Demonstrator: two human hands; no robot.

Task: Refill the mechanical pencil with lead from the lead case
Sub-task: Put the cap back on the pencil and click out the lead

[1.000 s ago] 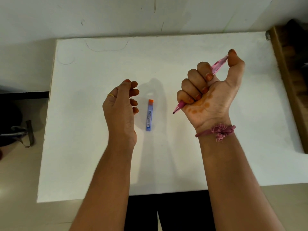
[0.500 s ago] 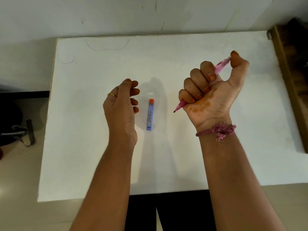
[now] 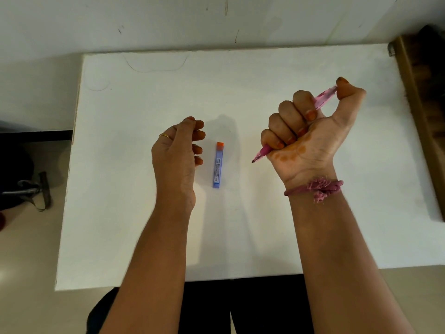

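A pink mechanical pencil [image 3: 261,152] is gripped in the fist of my right hand [image 3: 305,138], tip pointing down-left, my thumb pressing on its top end at the upper right. The blue lead case [image 3: 218,166] with an orange cap lies flat on the white table [image 3: 265,225] between my hands. My left hand [image 3: 177,150] hovers just left of the case, fingers loosely curled, holding nothing and not touching the case.
A brown wooden piece [image 3: 419,112] runs along the table's right edge. A dark object with a strap [image 3: 26,189] lies on the floor to the left. A white wall stands behind the table.
My right hand has drifted slightly right with the pencil, thumb still on its top. The left hand and the lead case have stayed put.
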